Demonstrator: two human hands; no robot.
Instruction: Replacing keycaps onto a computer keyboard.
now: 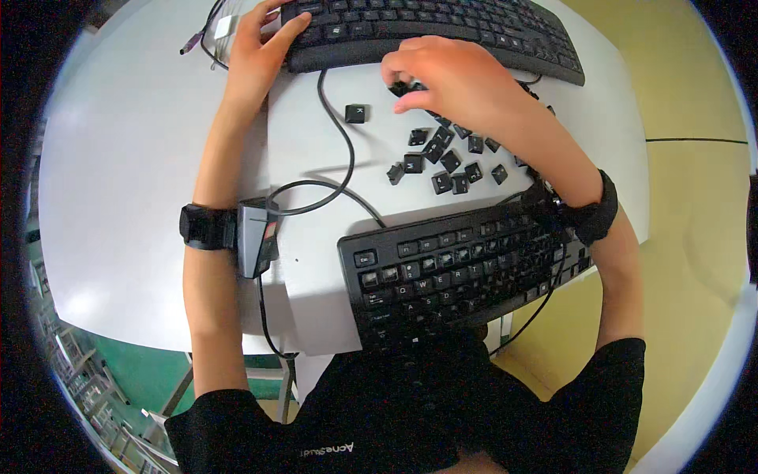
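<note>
At the far side of the table lies a black keyboard [474, 38]. My left hand [257, 47] grips its left end, the thumb lying on the keys; the fingertips are partly cut off by the frame. My right hand [454, 75] is closed in a pinch just in front of that keyboard, with a small black keycap [400, 87] partly visible between the fingers. Below that hand, loose black keycaps [442, 150] lie scattered in a pile. One single keycap [355, 114] sits apart, to the left of the pile.
A second black keyboard [450, 268] lies at the near table edge, with some keycaps off. A black cable [347, 150] loops between the keyboards. A grey device [254, 237] is strapped to my left forearm, a black band [596, 209] to my right. The white table [142, 197] extends leftward.
</note>
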